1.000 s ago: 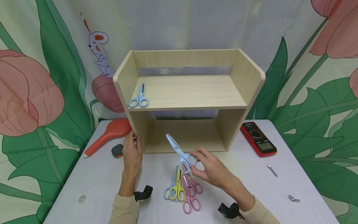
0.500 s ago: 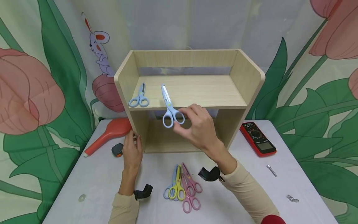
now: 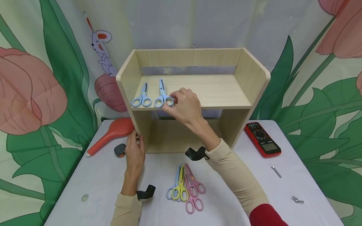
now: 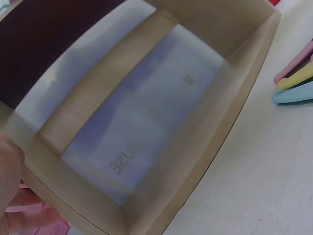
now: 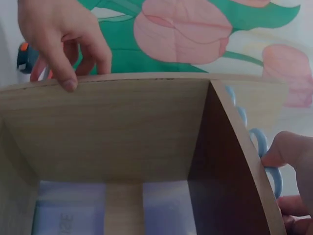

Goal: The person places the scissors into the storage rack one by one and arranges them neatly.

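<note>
Item: light-blue scissors (image 3: 163, 95), flat on the upper shelf (image 3: 215, 91), blades pointing rearward, handles at the front edge. Our right hand (image 3: 183, 105) pinches their handle loop; our left hand (image 3: 134, 151), fingers relaxed, braces the shelf's left wall, farther off.
</note>
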### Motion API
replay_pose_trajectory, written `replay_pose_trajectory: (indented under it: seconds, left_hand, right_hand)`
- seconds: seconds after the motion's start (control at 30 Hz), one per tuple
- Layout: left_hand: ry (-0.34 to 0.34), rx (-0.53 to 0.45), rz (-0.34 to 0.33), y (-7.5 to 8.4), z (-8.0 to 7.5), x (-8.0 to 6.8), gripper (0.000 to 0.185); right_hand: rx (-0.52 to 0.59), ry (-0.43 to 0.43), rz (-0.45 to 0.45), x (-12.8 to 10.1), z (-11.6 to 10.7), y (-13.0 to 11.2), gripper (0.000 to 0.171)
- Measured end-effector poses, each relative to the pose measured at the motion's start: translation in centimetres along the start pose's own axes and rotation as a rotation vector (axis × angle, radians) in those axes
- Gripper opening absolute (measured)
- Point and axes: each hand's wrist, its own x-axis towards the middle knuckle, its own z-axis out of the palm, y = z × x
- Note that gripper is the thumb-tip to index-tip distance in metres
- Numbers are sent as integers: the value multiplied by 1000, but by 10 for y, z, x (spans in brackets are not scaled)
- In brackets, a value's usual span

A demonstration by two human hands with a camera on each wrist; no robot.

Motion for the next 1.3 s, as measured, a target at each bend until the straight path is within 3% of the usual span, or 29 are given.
replay_pose_trajectory:
  seconds: [0.47,0.77,0.97,1.07,1.3]
  left_hand:
    - [2,4,8,1,0,1,35]
    - [-3,19,-9,2,0,2,36]
    - [-1,29,-20,2,2,1,38]
    - [2,31,-24,2,2,2,38]
    - [14,26,-6,1,2,1,36]
  right_hand:
    - [-90,-76,22,4,1,-7,37]
    - [-116,-138,40,6,1,-11,55]
    - [-125,-134,47,5,4,-11,59]
    - [-84,-111,28,2,3,-11,62]
    - [202,28,-99,-26,-3,-8,53]
